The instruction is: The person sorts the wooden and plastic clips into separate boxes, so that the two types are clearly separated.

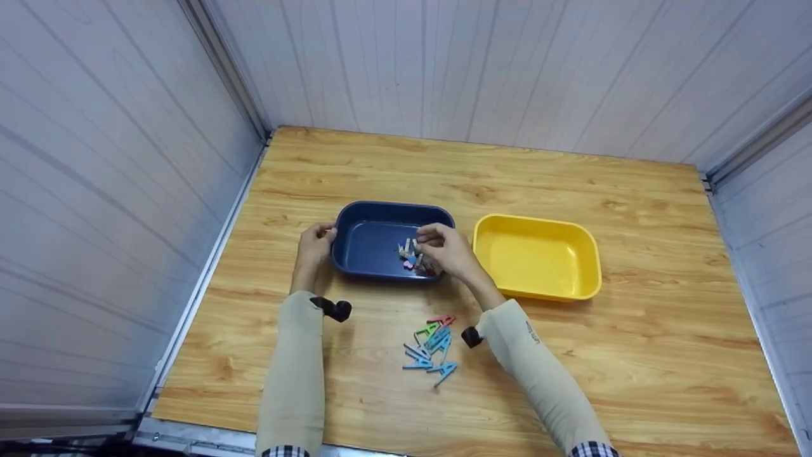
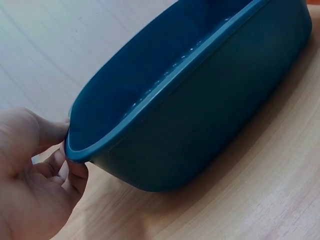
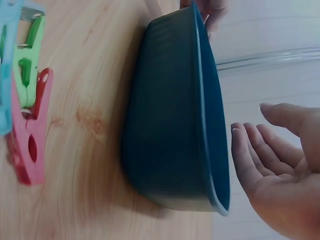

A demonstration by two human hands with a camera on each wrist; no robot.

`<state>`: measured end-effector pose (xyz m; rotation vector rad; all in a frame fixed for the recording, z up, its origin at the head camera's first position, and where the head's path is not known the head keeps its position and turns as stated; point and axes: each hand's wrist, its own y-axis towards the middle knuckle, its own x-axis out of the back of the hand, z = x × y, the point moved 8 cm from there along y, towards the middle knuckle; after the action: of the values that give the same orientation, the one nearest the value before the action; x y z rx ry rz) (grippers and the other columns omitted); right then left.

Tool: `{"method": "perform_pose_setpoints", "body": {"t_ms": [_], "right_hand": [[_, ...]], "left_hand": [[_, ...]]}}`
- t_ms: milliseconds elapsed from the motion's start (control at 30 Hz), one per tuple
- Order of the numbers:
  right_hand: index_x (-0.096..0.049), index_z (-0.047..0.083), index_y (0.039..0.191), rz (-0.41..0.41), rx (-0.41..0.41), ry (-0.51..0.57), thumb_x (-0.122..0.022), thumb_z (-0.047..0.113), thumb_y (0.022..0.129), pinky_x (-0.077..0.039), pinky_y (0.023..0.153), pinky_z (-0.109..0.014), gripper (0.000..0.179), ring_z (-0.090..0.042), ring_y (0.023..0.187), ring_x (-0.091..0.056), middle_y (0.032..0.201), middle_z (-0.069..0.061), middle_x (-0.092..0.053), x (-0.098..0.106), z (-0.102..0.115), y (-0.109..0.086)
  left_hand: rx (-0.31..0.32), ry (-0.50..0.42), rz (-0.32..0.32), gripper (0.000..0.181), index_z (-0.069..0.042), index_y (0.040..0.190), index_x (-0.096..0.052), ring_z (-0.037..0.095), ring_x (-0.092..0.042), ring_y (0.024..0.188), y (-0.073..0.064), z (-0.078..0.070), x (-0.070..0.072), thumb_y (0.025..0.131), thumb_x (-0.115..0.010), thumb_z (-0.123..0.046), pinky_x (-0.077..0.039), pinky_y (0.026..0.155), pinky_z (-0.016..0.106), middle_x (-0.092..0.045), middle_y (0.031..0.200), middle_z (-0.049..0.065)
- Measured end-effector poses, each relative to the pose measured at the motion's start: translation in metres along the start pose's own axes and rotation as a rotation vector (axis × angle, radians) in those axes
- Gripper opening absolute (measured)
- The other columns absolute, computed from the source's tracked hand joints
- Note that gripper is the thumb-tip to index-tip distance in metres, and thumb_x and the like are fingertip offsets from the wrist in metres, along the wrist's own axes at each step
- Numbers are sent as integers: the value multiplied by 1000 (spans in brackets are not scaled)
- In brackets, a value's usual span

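A dark blue plastic tub (image 1: 368, 254) stands on the table, a heap of small pale clips (image 1: 408, 252) with pink and blue bits in its right end. My left hand (image 1: 315, 243) pinches the tub's left rim, thumb inside and fingers beneath the lip, as the left wrist view shows. Over the tub's right end hovers my right hand (image 1: 449, 251). In the right wrist view that hand's fingers (image 3: 250, 150) are loosely bent with the thumb apart, and nothing shows between them. Clothespins (image 1: 438, 339) in blue, green and red lie in a loose pile in front of the tub.
A yellow tub (image 1: 592, 266) stands just right of the blue one, with a narrow gap between them. Pale panel walls (image 1: 482, 70) enclose the wooden table (image 1: 660, 330) at the back and on both sides.
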<state>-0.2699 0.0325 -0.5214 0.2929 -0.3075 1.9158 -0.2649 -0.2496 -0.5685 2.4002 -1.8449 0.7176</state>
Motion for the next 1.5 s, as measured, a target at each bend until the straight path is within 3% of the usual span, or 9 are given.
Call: {"method": "perform_pose_setpoints", "body": {"t_ms": [267,667,867,1133,1367,1500], "right_hand": [[-60,3,121,49,39,75,-66,10,89,-48,97,-37,33,-28,107,-61,118,-21,-62,9,5,-15],[-58,6,124,3,29,45,-67,14,89,-48,97,-36,37,-22,107,-61,117,-12,-63,34,-2,-30],[-57,3,125,-12,3,69,-67,13,89,-47,99,-37,39,-26,109,-59,120,-18,-61,46,0,-38],[-57,-3,125,-57,14,40,-68,10,88,-48,97,-37,40,-31,110,-59,119,-23,-62,61,-3,-43],[-60,6,122,-101,45,21,-69,15,88,-51,90,-27,37,-23,106,-61,115,-15,-64,77,-15,-47],[-59,3,123,-120,55,28,-70,17,87,-50,87,-22,39,-23,105,-60,115,-15,-64,88,-18,-50]], "left_hand": [[-22,71,-35,27,-2,120,-61,13,-48,79,-3,-4,4,97,-53,-14,-39,68,22,-52,87,3],[-71,123,-69,33,-3,120,-62,16,-54,80,-7,-4,8,97,-55,-26,-42,66,21,-61,94,10],[-155,147,-130,30,1,116,-63,20,-57,80,-13,-15,12,94,-58,-19,-44,67,24,-64,91,14],[-299,206,-199,27,3,111,-65,27,-55,85,-26,-37,14,91,-58,-14,-43,79,35,-60,91,15],[-361,187,-181,24,3,110,-65,27,-53,85,-42,-54,7,92,-59,-11,-41,76,32,-56,92,16],[-396,162,-147,22,2,110,-65,25,-53,84,-48,-62,1,92,-60,-10,-41,74,28,-55,90,12]]}}
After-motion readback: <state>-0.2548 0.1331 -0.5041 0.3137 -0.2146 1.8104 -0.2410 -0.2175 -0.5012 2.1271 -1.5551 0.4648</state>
